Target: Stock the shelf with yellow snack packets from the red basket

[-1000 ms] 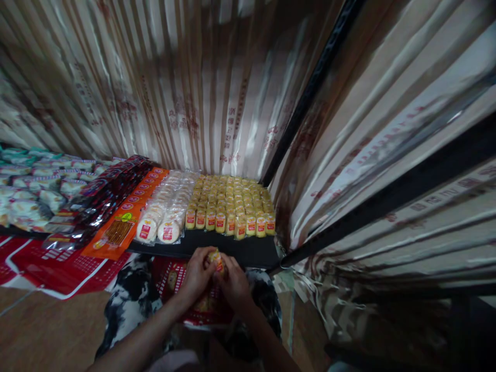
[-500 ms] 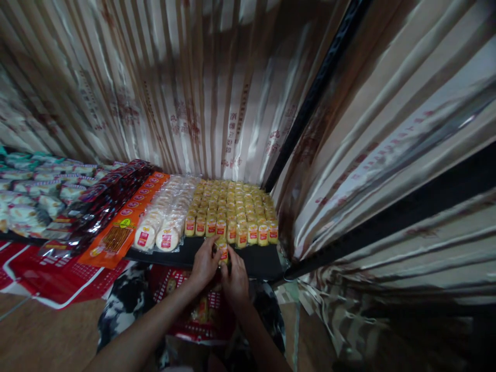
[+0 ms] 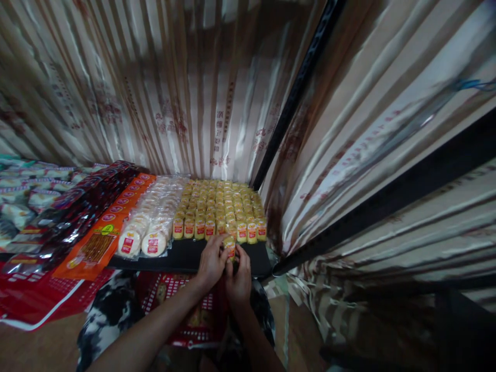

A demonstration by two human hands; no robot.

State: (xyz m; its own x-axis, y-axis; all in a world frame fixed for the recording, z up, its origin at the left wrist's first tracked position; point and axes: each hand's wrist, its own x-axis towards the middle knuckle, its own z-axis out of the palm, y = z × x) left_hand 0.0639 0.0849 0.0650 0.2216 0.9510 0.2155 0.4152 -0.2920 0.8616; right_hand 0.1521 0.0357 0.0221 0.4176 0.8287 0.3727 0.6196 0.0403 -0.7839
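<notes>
My left hand and my right hand are pressed together around one small yellow snack packet with a red label. They hold it upright at the front edge of a black shelf, just in front of several rows of the same yellow packets. Both hands pinch the packet from either side, fingers curled.
Left of the yellow rows lie round white cakes in clear wrap, an orange packet and dark red packets. A red patterned bag sits on my lap. Striped shiny curtains hang behind and to the right, with a black post.
Both hands have carried the yellow packet forward from above my lap to the shelf's front edge, close to the front row. The view has shifted slightly rightward.
</notes>
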